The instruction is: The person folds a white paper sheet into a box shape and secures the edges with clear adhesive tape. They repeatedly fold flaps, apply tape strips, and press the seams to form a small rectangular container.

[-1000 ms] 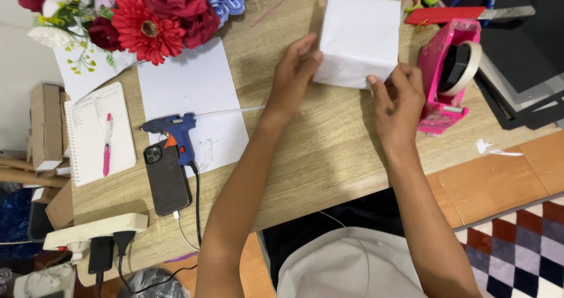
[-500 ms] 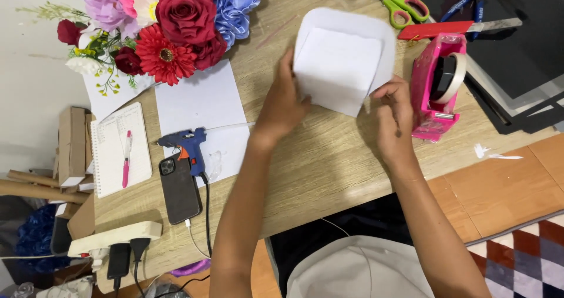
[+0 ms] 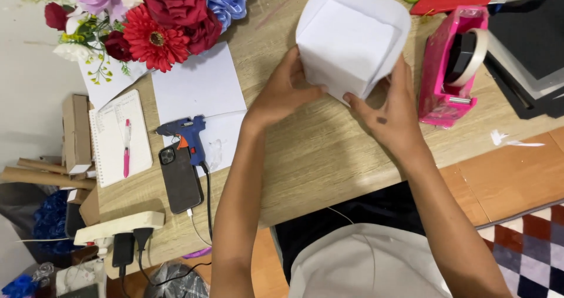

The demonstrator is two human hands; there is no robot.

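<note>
Desk (image 3: pixel 329 157) of light wood fills most of the view. Both hands hold a folded white paper (image 3: pixel 346 39) up over it. Left hand (image 3: pixel 282 92) grips the paper's left edge, fingers closed on it. Right hand (image 3: pixel 390 113) pinches the bottom right edge. Flowers (image 3: pixel 158 22) sit far left, a pink tape holder (image 3: pixel 449 69) just right, a blue glue gun (image 3: pixel 188 136) and phone (image 3: pixel 179 177) lower left.
</note>
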